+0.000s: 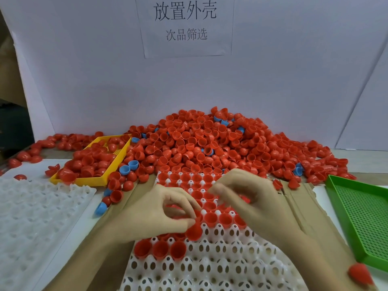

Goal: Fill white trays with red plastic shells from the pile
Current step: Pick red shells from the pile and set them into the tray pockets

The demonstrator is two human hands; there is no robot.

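Head view has me mid-fill: my left hand [165,215] pinches a red shell [194,231] just above the white tray [220,267], far rows full, near rows bare. My right hand [249,198] is blurred, so I cannot tell its grip. Next, I judge, seat the shell open-side up, then reach to the pile [210,143].

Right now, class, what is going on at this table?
A person is filling a white perforated plastic tray with red plastic half-shells from the big pile behind it. The left hand pinches one red shell over the tray; the right hand hovers above the filled rows, blurred. The near rows are mostly unfilled. A yellow tray holds more shells; a green mesh tray sits right.
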